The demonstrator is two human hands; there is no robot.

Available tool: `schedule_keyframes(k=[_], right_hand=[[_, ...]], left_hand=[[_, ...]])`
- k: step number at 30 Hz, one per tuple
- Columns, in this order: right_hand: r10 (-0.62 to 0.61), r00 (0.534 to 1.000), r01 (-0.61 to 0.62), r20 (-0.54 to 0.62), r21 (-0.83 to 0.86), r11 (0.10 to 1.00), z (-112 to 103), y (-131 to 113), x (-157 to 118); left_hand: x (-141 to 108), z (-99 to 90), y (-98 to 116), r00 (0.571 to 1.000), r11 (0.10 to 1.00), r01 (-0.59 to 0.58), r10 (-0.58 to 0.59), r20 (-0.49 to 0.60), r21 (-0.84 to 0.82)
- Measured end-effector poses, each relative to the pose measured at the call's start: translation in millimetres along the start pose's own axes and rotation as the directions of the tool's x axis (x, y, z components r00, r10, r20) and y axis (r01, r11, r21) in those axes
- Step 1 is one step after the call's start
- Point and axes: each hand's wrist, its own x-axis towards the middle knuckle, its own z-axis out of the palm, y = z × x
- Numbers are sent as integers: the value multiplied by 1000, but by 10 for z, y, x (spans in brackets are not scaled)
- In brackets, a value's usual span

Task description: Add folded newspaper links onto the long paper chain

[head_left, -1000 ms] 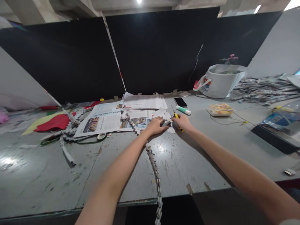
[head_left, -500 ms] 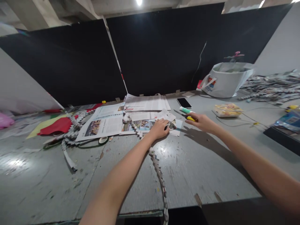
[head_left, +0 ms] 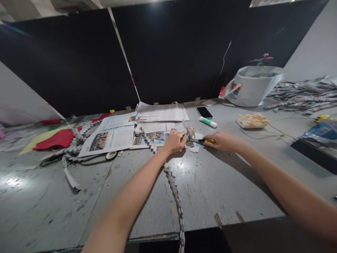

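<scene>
My right hand (head_left: 222, 141) is closed around the yellow handle of a utility knife (head_left: 209, 140), its blade pointing left. Close to the blade tip, my left hand (head_left: 174, 141) pinches a small greyish piece of folded paper (head_left: 189, 133). Loose paper scraps (head_left: 193, 147) lie under and beside the knife. From near my left wrist, a folded-paper chain (head_left: 177, 195) runs toward me and hangs over the table's front edge. Printed newspaper sheets (head_left: 110, 135) are spread behind and left of my left hand.
A glue stick (head_left: 208, 122) and a phone (head_left: 204, 112) lie behind the knife. Farther right are a yellow packet (head_left: 253, 120), a white bag (head_left: 252, 88) and a heap of paper strips (head_left: 308, 93). Red paper (head_left: 56, 138) and a tape roll (head_left: 111, 155) lie left.
My right hand has moved left and slightly nearer with the knife, whose blade is now beside my left hand. The folded paper is now raised in my left fingers. The view has shifted slightly.
</scene>
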Motion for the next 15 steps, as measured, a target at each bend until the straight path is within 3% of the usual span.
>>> schedule_keyframes(k=[5,8,10,12,15], right_hand=[[-76,996,77,-43,24,997,9,-11,6],[-107,994,108,-34,41,993,17,-39,16],[-108,994,109,-23,33,993,19,-58,21],[-106,994,107,-19,9,994,22,-72,23],[-87,995,86,-55,-18,996,31,-84,23]], left_hand=[[19,-37,-85,999,986,41,-40,7,-159],[59,8,-74,993,984,117,-118,-4,-133],[88,23,-30,996,994,87,-88,-17,-63],[118,2,20,999,999,34,-33,20,-28],[162,-54,62,987,993,62,-47,152,-97]])
